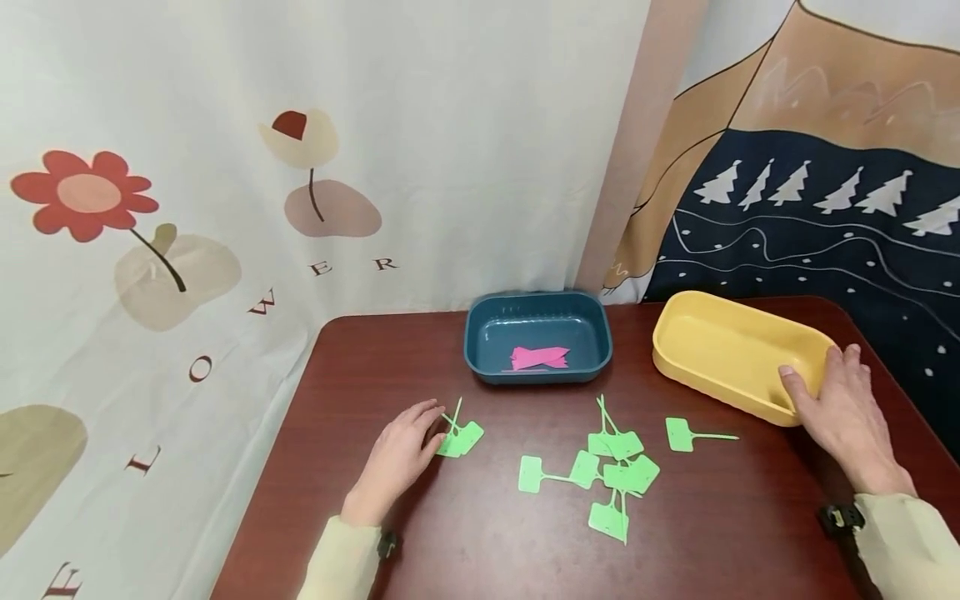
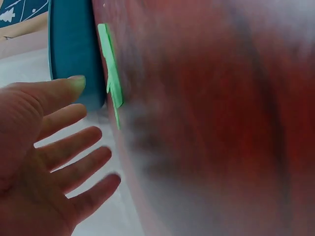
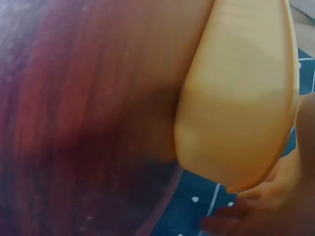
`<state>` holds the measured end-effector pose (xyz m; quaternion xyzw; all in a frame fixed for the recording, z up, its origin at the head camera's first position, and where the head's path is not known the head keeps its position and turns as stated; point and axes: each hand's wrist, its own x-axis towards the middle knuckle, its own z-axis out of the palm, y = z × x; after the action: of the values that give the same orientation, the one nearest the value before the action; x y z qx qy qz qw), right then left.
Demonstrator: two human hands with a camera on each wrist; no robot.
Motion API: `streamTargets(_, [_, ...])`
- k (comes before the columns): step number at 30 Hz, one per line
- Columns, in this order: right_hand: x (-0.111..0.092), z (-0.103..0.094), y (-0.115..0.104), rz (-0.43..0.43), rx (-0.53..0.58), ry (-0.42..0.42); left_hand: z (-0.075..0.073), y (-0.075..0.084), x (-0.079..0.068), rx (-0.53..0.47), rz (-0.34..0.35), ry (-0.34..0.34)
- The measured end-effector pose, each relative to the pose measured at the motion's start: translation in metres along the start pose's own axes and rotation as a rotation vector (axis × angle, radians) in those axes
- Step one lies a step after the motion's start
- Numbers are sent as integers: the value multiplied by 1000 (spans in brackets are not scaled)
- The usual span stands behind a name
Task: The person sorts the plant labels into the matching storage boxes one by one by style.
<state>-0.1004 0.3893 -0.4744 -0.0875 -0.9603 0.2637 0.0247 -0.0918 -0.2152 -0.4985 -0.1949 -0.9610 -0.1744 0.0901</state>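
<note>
My left hand (image 1: 401, 450) is over the left side of the table, its fingers spread and holding nothing, beside two overlapping green plant labels (image 1: 469, 437). In the left wrist view, the labels (image 2: 112, 69) lie just past the thumb. At the right, my right hand (image 1: 847, 408) grips the near right end of a yellow tray (image 1: 720, 387), thumb over the rim on the inside and fingers on the outside. The right wrist view has the tray's side wall (image 3: 236, 98) with fingers at its end. Several green plant labels (image 1: 630, 475) lie in a loose cluster between the hands.
A dark blue tray (image 1: 540, 377) stands at the back middle, holding several pink plant labels (image 1: 536, 358). One single green label (image 1: 679, 434) lies near the yellow tray. A printed curtain (image 1: 450, 167) hangs behind the dark red wooden table (image 1: 352, 358).
</note>
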Motion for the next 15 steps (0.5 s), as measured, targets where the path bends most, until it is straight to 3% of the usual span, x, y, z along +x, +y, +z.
streamTargets(4, [-8,-1,-14,-12,-19,72,4,3,-2,-1,-17,-7])
streamTargets(8, [-18,-2,-36,-76,-19,109,3,8,2,7,-51,-19])
streamTargets(15, [-40,13,-84,-304,18,189,-1,17,13,34,-46,-48])
